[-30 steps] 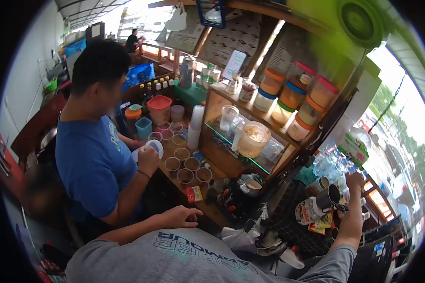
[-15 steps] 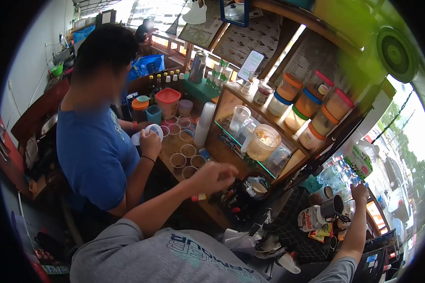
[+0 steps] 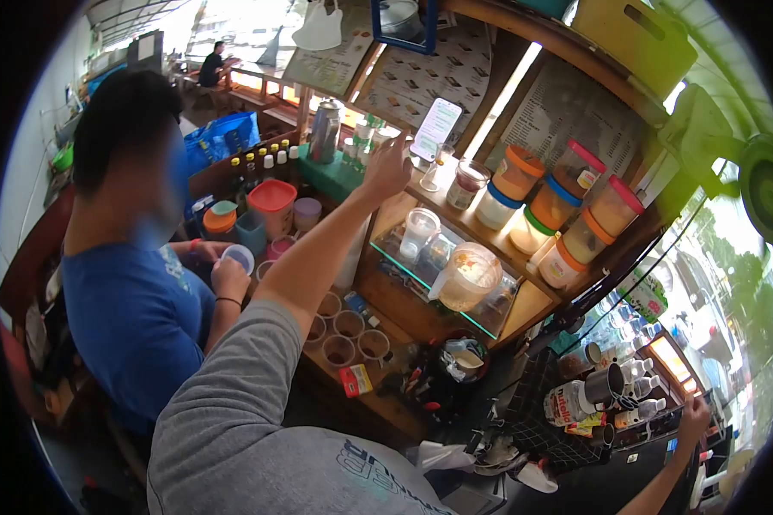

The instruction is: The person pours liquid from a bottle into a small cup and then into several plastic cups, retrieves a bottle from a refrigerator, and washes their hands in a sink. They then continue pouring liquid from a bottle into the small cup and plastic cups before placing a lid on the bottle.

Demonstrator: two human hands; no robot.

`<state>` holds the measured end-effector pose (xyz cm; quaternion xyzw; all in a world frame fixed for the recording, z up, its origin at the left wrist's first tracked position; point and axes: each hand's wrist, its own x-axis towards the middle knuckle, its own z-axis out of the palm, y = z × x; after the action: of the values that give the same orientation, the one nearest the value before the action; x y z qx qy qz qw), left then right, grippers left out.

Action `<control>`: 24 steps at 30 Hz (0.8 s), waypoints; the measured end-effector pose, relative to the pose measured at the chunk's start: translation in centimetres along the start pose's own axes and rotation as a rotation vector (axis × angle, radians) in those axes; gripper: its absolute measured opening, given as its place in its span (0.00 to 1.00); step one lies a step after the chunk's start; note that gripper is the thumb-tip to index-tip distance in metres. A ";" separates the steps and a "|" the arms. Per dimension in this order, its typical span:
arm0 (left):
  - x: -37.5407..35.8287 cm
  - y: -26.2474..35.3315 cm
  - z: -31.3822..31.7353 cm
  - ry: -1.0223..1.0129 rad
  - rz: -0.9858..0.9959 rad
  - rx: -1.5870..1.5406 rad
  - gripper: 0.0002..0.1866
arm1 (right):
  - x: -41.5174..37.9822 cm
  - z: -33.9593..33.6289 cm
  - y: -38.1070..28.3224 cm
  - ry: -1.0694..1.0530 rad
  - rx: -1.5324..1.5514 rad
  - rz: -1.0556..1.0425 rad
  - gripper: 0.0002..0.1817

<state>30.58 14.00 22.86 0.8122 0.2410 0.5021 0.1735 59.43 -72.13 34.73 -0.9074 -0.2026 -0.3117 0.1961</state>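
Observation:
My left hand [image 3: 388, 172] is raised at the shelf's left end, its fingers curled beside the lower left of a lit phone [image 3: 436, 129]. Whether a fingertip touches the phone is hard to see. The phone leans upright near a small glass [image 3: 436, 168] and a jar of dark contents [image 3: 468, 184]. Far to the right, my right hand [image 3: 694, 417] is closed by a bright-screened device [image 3: 674, 365]; anything inside it is too small to make out. On the left, a co-worker in blue holds a plastic cup [image 3: 239, 257] in their hands.
Plastic cups [image 3: 349, 324] stand on the counter by a red-and-yellow packet [image 3: 354, 380]. Stacked lidded tubs [image 3: 551, 202] line the shelf above a glass ledge with a clear pitcher [image 3: 468, 279]. A Nutella jar [image 3: 567, 402] and metal mugs [image 3: 604, 384] stand at right.
My left hand has risen from over the counter to beside the phone. My right hand has moved down and right, away from the bottles. The view has shifted somewhat.

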 end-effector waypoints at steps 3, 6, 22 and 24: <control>3.8 0.0 0.8 -0.041 0.121 0.205 0.41 | -7.5 -5.3 5.3 -0.187 0.242 0.277 0.25; 6.3 -0.9 2.3 -0.076 0.192 0.265 0.42 | -16.5 -9.1 2.2 -0.575 0.204 0.787 0.29; 2.5 -2.6 3.2 -0.243 0.206 0.264 0.41 | -47.6 6.5 -4.7 -0.933 0.572 1.705 0.23; 2.4 -2.5 3.0 -0.266 0.201 0.279 0.40 | -48.6 8.4 -6.0 -0.946 0.585 1.693 0.22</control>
<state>33.64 17.34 21.97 0.9074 0.2007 0.3673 0.0388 25.38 -74.95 -1.40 -0.6996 0.3819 0.3832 0.4667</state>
